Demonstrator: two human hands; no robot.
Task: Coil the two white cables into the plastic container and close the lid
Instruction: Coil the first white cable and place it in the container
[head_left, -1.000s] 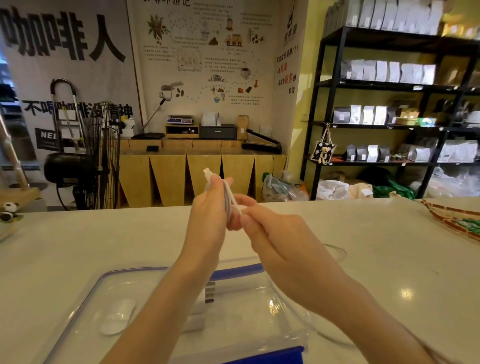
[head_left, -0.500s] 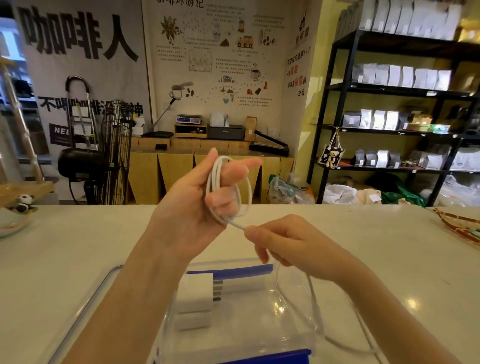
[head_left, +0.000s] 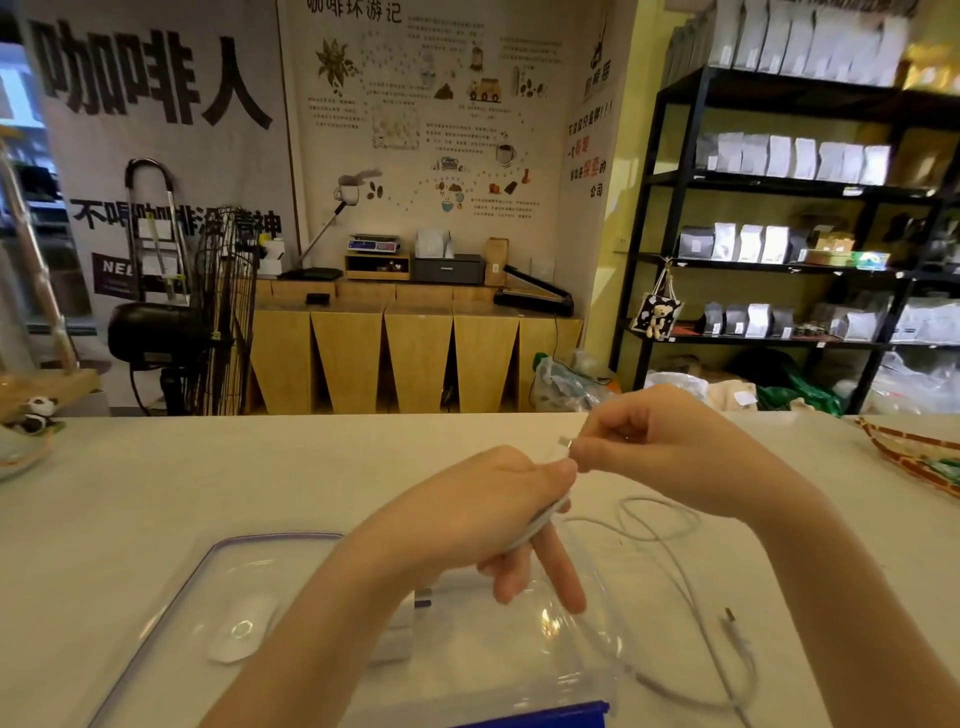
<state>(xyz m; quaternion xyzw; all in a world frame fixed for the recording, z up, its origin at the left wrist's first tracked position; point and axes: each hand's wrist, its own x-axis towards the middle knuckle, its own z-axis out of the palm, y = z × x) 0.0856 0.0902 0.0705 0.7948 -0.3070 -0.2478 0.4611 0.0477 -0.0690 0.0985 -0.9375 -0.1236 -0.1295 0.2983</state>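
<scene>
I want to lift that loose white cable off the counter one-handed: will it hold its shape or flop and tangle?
Probably floppy: the loose white cable lies in slack, uneven loops on the counter, so it should sag and trail when lifted. It looks thin, so likely light. Its free plug end may swing and catch; the coil on the left hand stays only because fingers pin it.

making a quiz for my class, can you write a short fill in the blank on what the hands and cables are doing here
1. The coiled white cable is wrapped around the fingers of the ____ hand.
2. The right hand pinches that cable's ____.
3. The loose cable lies on the ____, to the right of the clear plastic container.

Missing words: left; plug end; counter
</scene>
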